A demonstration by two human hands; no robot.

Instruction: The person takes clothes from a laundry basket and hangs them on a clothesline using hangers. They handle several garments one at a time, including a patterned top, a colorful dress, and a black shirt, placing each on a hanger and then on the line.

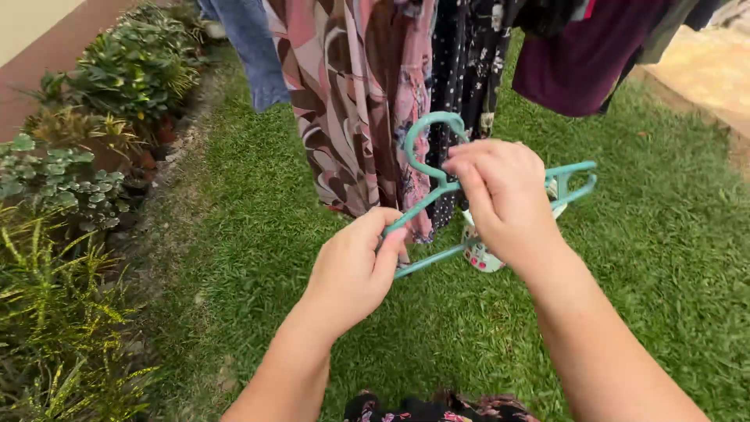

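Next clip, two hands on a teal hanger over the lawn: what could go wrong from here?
1. The left hand pinches only one end of the hanger, so it may twist loose and drop onto the grass.
2. A small floral cloth dangles under the right hand; it may slip off.
3. The hook sits close to the hanging dress and may snag it.

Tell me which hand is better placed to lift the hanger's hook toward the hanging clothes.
Probably the right hand: it grips the teal hanger at the neck just below the hook, nearest the clothes. The left hand only pinches the lower shoulder end.
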